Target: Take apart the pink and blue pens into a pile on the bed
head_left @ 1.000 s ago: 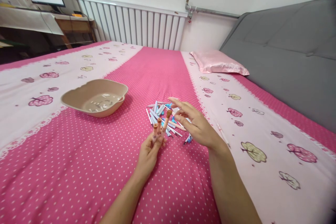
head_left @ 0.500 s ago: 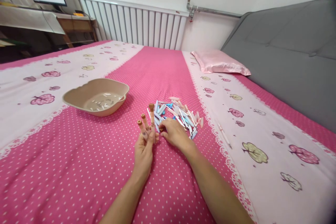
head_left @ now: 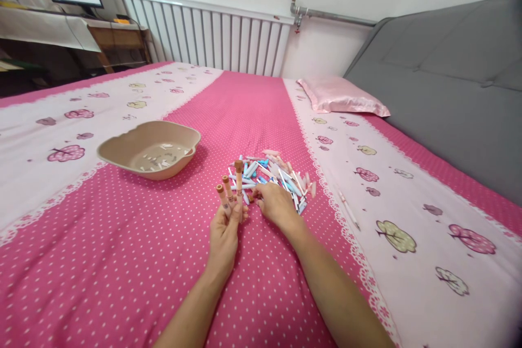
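My left hand (head_left: 225, 228) is closed around several slim pale pen barrels with brown ends (head_left: 238, 182), which stand upright side by side. At the near left edge of a loose pile of pen parts (head_left: 291, 176), my right hand (head_left: 274, 204) has its fingers curled down among the pieces. Whatever its fingertips hold is hidden. A small brown piece (head_left: 251, 199) lies just left of those fingertips. The pile mixes pale blue, bright blue, pink and white barrels and thin sticks.
A beige plastic basin (head_left: 142, 168) with small white and grey pieces inside stands to the left on the pink dotted bedspread (head_left: 134, 261). One assembled-looking pen (head_left: 347, 209) lies to the right. Beyond are a pink pillow (head_left: 342, 97), a grey headboard (head_left: 444, 60) and a white radiator (head_left: 204, 35).
My right hand has shifted slightly right, and the brown piece by its fingertips now shows. Some blue barrels at the pile's left edge lie differently. My left hand keeps its hold, moving slightly right.
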A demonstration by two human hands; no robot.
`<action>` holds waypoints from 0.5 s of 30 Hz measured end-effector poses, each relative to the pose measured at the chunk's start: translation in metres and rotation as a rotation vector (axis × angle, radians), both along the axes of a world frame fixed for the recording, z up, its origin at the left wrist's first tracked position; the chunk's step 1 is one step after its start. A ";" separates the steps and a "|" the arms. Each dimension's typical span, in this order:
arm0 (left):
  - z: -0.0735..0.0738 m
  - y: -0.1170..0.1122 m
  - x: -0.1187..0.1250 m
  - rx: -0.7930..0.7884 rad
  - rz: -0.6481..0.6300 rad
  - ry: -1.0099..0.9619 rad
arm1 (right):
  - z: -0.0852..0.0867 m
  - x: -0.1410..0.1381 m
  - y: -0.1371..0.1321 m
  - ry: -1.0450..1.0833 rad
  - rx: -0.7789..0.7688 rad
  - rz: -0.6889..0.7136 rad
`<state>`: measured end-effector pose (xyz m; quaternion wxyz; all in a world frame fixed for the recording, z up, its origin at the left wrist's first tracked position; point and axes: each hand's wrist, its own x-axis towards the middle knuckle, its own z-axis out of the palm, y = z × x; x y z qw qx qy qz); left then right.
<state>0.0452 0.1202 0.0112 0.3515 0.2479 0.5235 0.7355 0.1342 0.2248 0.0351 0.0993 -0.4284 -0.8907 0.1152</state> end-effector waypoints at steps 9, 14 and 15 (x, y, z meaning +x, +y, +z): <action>-0.002 -0.001 0.000 0.000 -0.010 0.002 | -0.002 -0.005 0.005 0.012 0.014 -0.127; -0.001 -0.001 0.000 -0.002 -0.013 0.011 | -0.004 -0.003 0.012 0.128 0.023 -0.141; -0.001 -0.001 0.000 0.000 -0.015 0.011 | -0.004 -0.002 0.014 0.155 0.024 -0.141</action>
